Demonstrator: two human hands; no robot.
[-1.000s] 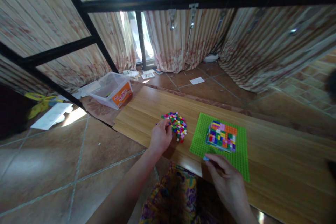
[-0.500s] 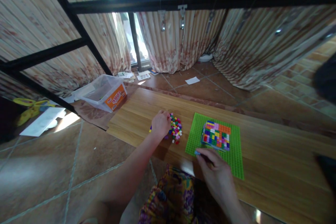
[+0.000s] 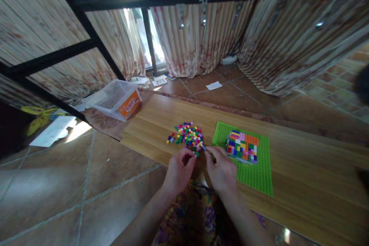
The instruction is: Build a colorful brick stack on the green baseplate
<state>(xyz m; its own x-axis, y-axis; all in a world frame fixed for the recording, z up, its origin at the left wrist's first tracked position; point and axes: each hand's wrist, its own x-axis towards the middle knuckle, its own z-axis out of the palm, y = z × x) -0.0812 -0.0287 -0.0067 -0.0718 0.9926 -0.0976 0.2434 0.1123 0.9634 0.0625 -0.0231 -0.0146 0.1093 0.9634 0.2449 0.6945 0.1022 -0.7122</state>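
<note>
- One wooden worktop (image 3: 305, 177), carrying the work.
- One clear tub (image 3: 108, 103) with an orange label, at the far left; its contents are unclear.
- One green baseplate (image 3: 253, 180), on the right; studs show around the block.
- Two hands. The left hand (image 3: 178, 171) has its fingers nearly together at a green brick (image 3: 196, 154); I cannot tell whether it is gripped. The right hand (image 3: 223, 169) has its fingers closed on a small blue brick (image 3: 204, 148).
- One multicoloured block (image 3: 242, 148), standing on the baseplate. It looks well built up, its top mostly covered; the layers cannot be counted.
- One heap of loose bricks (image 3: 191, 135), left of the baseplate: dozens unused, too jumbled to count exactly.
</note>
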